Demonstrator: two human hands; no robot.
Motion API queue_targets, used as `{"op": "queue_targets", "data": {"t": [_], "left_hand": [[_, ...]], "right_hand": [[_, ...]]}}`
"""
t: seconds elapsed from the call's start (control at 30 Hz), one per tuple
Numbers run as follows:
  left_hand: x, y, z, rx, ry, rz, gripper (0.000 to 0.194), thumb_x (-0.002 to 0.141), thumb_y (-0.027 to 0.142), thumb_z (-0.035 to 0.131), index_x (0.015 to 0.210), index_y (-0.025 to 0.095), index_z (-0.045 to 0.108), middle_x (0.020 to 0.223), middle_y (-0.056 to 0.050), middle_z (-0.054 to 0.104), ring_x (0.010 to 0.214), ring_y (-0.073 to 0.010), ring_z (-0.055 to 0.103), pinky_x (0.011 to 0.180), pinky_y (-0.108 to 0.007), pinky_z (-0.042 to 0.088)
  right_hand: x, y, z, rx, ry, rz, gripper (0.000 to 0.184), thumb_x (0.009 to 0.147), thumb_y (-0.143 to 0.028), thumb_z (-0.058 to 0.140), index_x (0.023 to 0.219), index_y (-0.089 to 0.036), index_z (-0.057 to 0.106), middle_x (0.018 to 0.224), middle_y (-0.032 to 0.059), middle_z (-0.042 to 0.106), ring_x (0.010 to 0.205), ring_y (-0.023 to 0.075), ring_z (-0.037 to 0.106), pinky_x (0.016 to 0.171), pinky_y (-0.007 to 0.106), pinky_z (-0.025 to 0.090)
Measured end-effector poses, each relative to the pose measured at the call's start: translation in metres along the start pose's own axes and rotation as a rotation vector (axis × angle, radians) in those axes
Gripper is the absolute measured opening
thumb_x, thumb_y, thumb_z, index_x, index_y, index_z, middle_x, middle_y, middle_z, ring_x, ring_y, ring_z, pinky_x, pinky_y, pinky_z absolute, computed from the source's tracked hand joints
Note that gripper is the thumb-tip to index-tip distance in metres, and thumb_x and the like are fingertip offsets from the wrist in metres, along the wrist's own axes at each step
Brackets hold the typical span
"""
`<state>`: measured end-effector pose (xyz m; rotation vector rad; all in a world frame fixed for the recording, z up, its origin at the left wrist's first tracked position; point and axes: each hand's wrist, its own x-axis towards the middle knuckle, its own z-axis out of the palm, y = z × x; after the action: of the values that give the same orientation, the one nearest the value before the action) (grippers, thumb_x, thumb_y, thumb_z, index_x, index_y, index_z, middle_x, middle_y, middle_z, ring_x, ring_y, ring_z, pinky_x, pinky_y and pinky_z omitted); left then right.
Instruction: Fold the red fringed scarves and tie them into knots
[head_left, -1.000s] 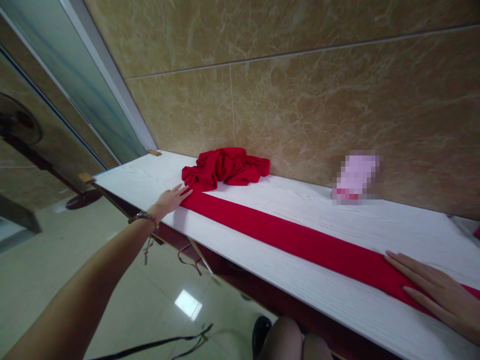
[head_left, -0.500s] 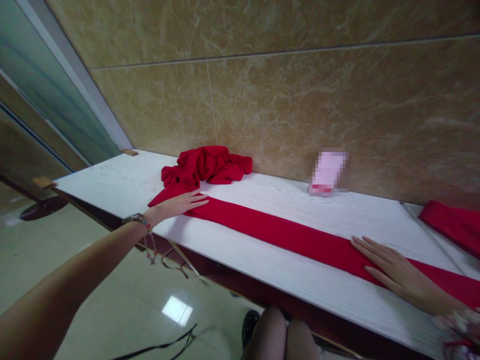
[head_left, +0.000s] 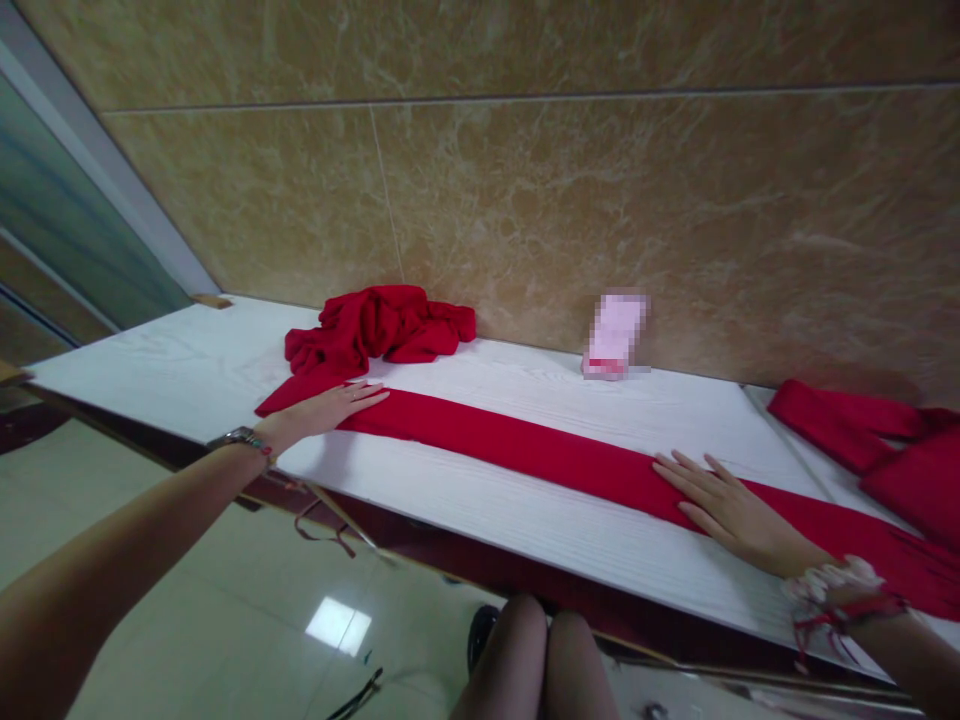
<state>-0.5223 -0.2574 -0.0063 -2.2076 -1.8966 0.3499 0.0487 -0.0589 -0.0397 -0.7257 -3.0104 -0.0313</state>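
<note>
A long red cloth strip (head_left: 517, 444) lies flat along the white tabletop (head_left: 480, 380). Toward its left end it runs into a crumpled heap of red cloth (head_left: 382, 325) near the wall. My left hand (head_left: 322, 410) rests flat on the strip just in front of that heap, fingers stretched out. My right hand (head_left: 731, 505) lies on the strip farther right, palm down with fingers spread. To the right, more red cloth (head_left: 870, 430) lies folded and bunched. Neither hand grips the fabric.
A blurred pink object (head_left: 616, 335) leans against the brown marble wall (head_left: 525, 200) at the table's back edge. Small wooden blocks (head_left: 212, 300) sit at the table's left end. Under the tabletop a ribbon (head_left: 322, 530) hangs. My knees (head_left: 525, 650) are below the front edge.
The view has swung to the right, showing more red cloth at that side. My left hand moved from the strip's edge onto its top. My right hand stays flat on the strip.
</note>
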Motion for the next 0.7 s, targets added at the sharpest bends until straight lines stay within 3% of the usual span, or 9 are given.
{"op": "queue_targets", "data": {"t": [0.13,0.27,0.37,0.47,0.57,0.7], "left_hand": [[-0.006,-0.005,0.004,0.022,-0.008,-0.044,0.069,0.073,-0.009,0.025,0.134,0.02,0.035,0.14,-0.005,0.035,0.127,-0.0164,0.033,0.102,-0.031,0.031],[-0.024,-0.02,0.018,0.033,0.034,-0.132,0.074,0.068,-0.013,0.022,0.134,0.016,0.033,0.142,-0.005,0.032,0.124,-0.0114,0.037,0.1,-0.027,0.034],[-0.04,-0.034,0.025,0.029,0.04,-0.139,0.067,0.073,-0.012,0.019,0.131,0.016,0.039,0.139,-0.003,0.037,0.125,-0.0125,0.035,0.102,-0.031,0.032],[-0.05,-0.04,0.019,-0.008,-0.019,-0.14,0.057,0.081,-0.003,0.02,0.132,0.016,0.037,0.138,-0.004,0.038,0.125,-0.0137,0.035,0.101,-0.032,0.033],[-0.051,-0.035,0.005,-0.033,-0.101,-0.162,0.064,0.077,-0.005,0.022,0.135,0.02,0.033,0.142,-0.004,0.032,0.129,-0.0143,0.029,0.102,-0.031,0.03],[-0.045,-0.024,-0.006,-0.089,-0.196,-0.153,0.073,0.071,-0.004,0.032,0.137,0.027,0.027,0.147,-0.002,0.019,0.134,-0.0195,0.015,0.106,-0.037,0.022]], "right_hand": [[0.0,-0.002,0.0,0.025,0.031,-0.012,0.052,0.09,-0.042,0.021,0.136,-0.02,0.033,0.139,0.0082,0.037,0.127,0.0209,0.033,0.105,0.046,0.028],[0.0,-0.005,0.001,0.04,0.053,0.031,0.052,0.091,-0.041,0.022,0.136,-0.019,0.032,0.14,0.0084,0.036,0.128,0.0199,0.033,0.105,0.044,0.029],[0.0,-0.006,0.002,0.06,0.048,0.044,0.053,0.091,-0.042,0.021,0.136,-0.018,0.032,0.14,0.0093,0.035,0.128,0.0207,0.032,0.106,0.044,0.028],[-0.004,-0.001,0.002,0.085,0.045,0.043,0.054,0.09,-0.044,0.021,0.137,-0.019,0.032,0.14,0.0083,0.036,0.127,0.0213,0.033,0.105,0.044,0.029],[-0.005,0.005,0.003,0.114,0.061,0.01,0.055,0.089,-0.048,0.021,0.138,-0.023,0.029,0.139,0.0066,0.036,0.126,0.0235,0.035,0.104,0.047,0.031],[0.027,-0.011,0.001,0.134,0.142,-0.089,0.054,0.088,-0.05,0.028,0.139,-0.033,0.023,0.14,0.002,0.034,0.127,0.0267,0.032,0.104,0.055,0.024]]}}
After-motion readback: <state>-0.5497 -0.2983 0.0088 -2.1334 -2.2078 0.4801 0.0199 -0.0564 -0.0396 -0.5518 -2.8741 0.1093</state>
